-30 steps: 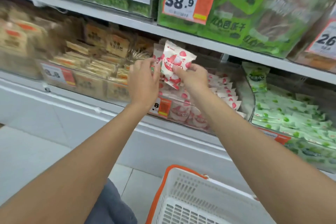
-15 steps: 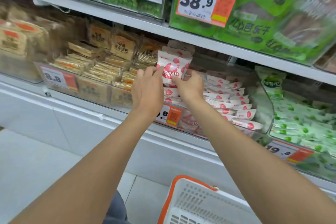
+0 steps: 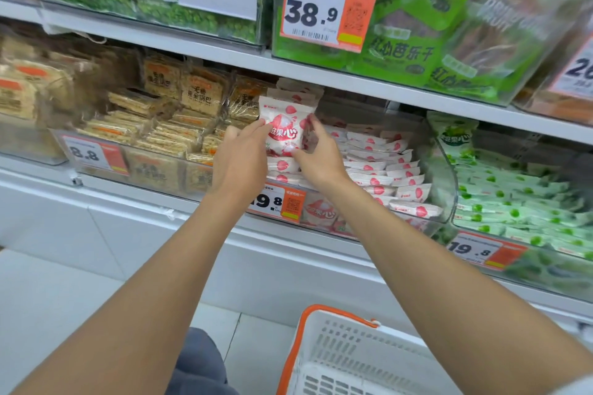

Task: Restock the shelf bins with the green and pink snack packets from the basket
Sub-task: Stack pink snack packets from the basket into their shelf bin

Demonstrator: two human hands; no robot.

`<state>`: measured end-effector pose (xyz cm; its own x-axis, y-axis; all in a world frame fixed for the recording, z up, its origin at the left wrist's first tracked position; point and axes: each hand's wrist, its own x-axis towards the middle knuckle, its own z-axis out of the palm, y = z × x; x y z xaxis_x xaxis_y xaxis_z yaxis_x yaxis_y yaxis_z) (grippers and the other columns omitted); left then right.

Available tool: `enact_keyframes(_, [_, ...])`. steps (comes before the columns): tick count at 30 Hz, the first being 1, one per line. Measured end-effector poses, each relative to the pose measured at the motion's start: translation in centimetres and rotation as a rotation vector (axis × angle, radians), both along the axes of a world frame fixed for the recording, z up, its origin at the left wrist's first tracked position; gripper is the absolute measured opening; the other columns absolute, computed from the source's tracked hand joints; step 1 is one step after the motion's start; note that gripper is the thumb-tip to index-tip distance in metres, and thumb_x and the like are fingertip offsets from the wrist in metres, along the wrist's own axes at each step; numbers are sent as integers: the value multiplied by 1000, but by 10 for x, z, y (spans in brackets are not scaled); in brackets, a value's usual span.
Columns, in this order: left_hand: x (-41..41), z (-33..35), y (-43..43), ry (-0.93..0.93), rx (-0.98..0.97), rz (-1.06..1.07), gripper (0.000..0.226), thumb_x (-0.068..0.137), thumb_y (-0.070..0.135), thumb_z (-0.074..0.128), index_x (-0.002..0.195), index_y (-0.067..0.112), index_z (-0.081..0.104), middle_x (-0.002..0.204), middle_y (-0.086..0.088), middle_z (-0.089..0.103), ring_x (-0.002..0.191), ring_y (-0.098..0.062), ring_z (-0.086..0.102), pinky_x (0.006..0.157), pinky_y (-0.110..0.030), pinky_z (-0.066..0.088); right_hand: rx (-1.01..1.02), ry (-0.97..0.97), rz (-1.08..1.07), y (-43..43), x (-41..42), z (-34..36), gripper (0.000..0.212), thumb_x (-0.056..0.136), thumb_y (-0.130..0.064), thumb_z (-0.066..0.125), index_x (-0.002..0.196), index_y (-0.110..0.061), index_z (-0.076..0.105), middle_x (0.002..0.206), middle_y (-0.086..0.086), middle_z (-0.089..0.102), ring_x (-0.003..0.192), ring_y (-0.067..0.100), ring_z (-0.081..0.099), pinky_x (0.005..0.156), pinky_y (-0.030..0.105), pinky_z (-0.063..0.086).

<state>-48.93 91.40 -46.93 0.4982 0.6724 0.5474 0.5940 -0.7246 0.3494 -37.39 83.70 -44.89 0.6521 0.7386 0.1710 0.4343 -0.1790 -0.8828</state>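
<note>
Pink packet (image 3: 286, 125) is upright, long axis 12–6 o'clock, over the back-left corner of the pink bin (image 3: 444, 170). Left hand (image 3: 239, 163) pinches its 9 o'clock edge and right hand (image 3: 321, 159) grips its 4 o'clock edge, both about equally near. Flat stock (image 3: 385, 167) lies at 4 o'clock from it. Judgement: the next move is a short drop toward 6 o'clock. Basket (image 3: 337, 353) sits low, at 6 o'clock.
</note>
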Motion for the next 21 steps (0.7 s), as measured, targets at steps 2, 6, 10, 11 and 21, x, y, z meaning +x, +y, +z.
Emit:
enact_keyframes(2, [-1,0,0,0,9,-7,55,99,0,42,148,26,39,150,6,44,99,-24,43,73,-35,48,4,91,58,1,1,7,80,88,3,61,153,-20,21,152,-3,38,135,13,41,100,30,49])
enact_keyframes(6, [2,-1,2,88,62,-2,57,99,3,43,151,26,33,154,4,38,94,-21,39,71,-28,38,79,252,66,-2,0,19,72,90,13,53,151,-13,26,151,-1,40,135,12,41,84,15,49])
enact_keyframes(10, [-3,2,-9,1,16,-5,44,100,11,46,143,20,47,144,-3,46,116,-26,45,81,-36,47,116,185,-95,-20,-1,17,52,91,3,54,139,-16,47,126,-6,56,111,18,60,85,27,52])
enact_keyframes(11, [-3,3,-16,-49,1,-7,38,100,14,48,137,18,52,136,-4,50,114,-23,48,78,-36,48,112,125,-138,-28,0,14,47,91,1,54,134,-17,52,119,-6,58,100,15,61,81,29,56])
enact_keyframes(21, [16,-77,-143,282,-619,-296,17,94,26,52,86,17,64,87,-1,66,86,-25,63,78,-38,53,-69,-265,-138,-176,9,-79,11,79,-5,62,83,-12,69,78,-3,63,69,11,51,65,24,42])
